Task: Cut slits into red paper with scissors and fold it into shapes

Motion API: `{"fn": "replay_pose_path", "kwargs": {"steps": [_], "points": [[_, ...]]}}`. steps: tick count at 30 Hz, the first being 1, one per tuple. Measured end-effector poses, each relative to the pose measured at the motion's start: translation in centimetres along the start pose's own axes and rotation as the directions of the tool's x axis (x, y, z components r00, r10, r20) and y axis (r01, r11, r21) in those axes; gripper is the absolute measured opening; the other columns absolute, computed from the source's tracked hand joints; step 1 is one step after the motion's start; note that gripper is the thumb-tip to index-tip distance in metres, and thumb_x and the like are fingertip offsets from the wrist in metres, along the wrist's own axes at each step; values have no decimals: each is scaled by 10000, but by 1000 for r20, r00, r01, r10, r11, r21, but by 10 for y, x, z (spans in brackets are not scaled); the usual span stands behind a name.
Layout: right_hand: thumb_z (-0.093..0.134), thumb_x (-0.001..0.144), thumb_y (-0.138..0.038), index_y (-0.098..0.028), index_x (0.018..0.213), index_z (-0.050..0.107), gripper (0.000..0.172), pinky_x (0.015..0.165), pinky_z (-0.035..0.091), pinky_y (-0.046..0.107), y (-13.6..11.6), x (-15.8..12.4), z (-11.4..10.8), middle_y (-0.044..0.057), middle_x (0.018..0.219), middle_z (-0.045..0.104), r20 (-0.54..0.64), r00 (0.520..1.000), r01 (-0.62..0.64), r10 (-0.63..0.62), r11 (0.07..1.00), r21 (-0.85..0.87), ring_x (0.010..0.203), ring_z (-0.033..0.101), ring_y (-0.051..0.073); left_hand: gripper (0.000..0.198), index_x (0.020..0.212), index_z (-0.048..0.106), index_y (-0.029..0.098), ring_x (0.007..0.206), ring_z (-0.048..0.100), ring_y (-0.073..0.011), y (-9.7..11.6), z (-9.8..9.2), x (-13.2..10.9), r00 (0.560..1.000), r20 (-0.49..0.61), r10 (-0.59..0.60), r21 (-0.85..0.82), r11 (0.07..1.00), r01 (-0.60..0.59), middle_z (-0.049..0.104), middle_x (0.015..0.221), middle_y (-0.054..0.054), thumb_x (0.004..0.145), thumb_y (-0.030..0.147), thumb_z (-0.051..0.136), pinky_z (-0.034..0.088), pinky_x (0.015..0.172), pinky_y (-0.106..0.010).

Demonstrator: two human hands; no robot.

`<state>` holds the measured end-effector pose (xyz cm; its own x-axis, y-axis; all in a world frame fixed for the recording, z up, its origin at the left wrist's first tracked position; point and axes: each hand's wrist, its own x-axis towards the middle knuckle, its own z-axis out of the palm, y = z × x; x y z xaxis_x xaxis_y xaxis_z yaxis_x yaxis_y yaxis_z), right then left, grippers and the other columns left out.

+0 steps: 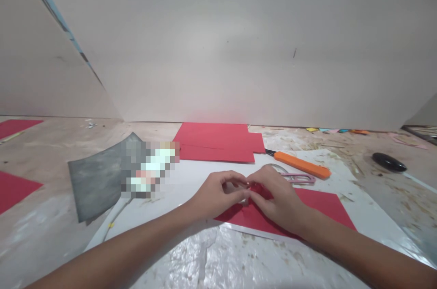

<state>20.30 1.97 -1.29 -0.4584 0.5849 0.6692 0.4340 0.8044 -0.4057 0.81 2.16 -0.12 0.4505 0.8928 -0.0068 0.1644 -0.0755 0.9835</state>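
Observation:
My left hand (pixel 213 195) is closed in a pinch, thumb and fingertips touching those of my right hand. Above the near sheet of red paper (pixel 327 207), my right hand (pixel 278 198) is also closed in a pinch. Whatever small thing the fingertips hold is mostly hidden; a bit of red shows between them. The red sheet lies on larger white paper (pixel 184 179), partly covered by my right hand and forearm. Just beyond that hand are a pink-framed tool (pixel 300 178) and an orange utility knife (pixel 302 164).
Another red sheet (pixel 215 141) with a notched right side lies against the white wall (pixel 221 52). At left are a curled grey sheet (pixel 99 179), a blurred-out device (pixel 150 170) with a cable, and red pieces (pixel 17 191). A black oval object (pixel 389 162) lies at right.

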Motion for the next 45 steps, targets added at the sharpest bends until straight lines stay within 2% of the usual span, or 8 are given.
{"fn": "replay_pose_path", "kwargs": {"steps": [6, 12, 17, 23, 27, 32, 40, 45], "points": [[619, 917, -178, -236, 981, 596, 90, 668, 429, 304, -1, -2, 1, 3, 787, 630, 19, 998, -57, 56, 996, 68, 729, 544, 170, 206, 976, 669, 171, 851, 681, -206, 5, 4, 1, 990, 140, 3, 43, 999, -9, 721, 897, -49, 774, 203, 694, 511, 760, -304], [646, 886, -194, -239, 1024, 589, 156, 684, 466, 298, -1, 0, -7, 18, 868, 645, 88, 990, -122, 112, 987, 109, 763, 582, 164, 90, 788, 671, 144, 690, 613, -151, 8, 4, 3, 994, 103, -31, 162, 987, 14, 679, 742, -24, 795, 210, 610, 442, 624, -245], [651, 842, -183, -241, 1060, 600, 231, 640, 486, 274, -5, 7, -15, -4, 813, 645, 158, 934, -345, 322, 925, 157, 707, 603, 149, 222, 720, 659, 152, 604, 550, -122, 13, 1, 4, 996, 68, -61, 284, 958, 39, 628, 650, -5, 827, 336, 595, 393, 555, -228], [633, 853, -211, -230, 808, 686, 72, 591, 461, 257, -11, 10, -14, -8, 741, 689, 306, 866, -455, 395, 876, 158, 665, 599, 142, 242, 633, 647, 160, 524, 474, -111, 23, -1, 0, 987, 85, -138, 542, 837, 70, 582, 565, 7, 799, 330, 605, 310, 476, -231], [594, 866, -195, -220, 802, 697, 124, 618, 465, 278, -6, 9, -12, 14, 770, 713, 284, 872, -449, 399, 882, 139, 695, 622, 160, 183, 783, 709, 194, 642, 586, -144, 25, -1, 1, 997, 73, -3, 500, 865, -34, 687, 696, -6, 840, 321, 589, 430, 585, -249], [563, 889, -200, -222, 841, 692, 140, 647, 449, 302, 0, 8, -11, 19, 787, 711, 237, 895, -407, 378, 909, 89, 715, 605, 170, 161, 958, 739, 220, 843, 662, -179, 12, -5, 3, 980, -99, 170, 387, 915, -119, 748, 925, -36, 840, 284, 649, 513, 790, -314], [568, 888, -157, -210, 811, 664, 134, 717, 398, 339, 1, 1, -1, 7, 726, 658, 171, 962, -215, 212, 977, -1, 698, 552, 161, 69, 834, 764, 239, 746, 629, -168, 0, -8, 1, 923, -78, 377, 514, 809, -287, 748, 736, 10, 802, 204, 713, 486, 834, -369], [588, 907, -182, -219, 836, 680, 122, 730, 393, 355, 5, -2, -1, 12, 736, 667, 118, 982, -143, 146, 989, -32, 721, 558, 173, 64, 817, 756, 245, 744, 609, -172, -1, -8, 1, 919, -69, 389, 562, 776, -287, 730, 692, 17, 809, 205, 707, 483, 824, -361]]}}
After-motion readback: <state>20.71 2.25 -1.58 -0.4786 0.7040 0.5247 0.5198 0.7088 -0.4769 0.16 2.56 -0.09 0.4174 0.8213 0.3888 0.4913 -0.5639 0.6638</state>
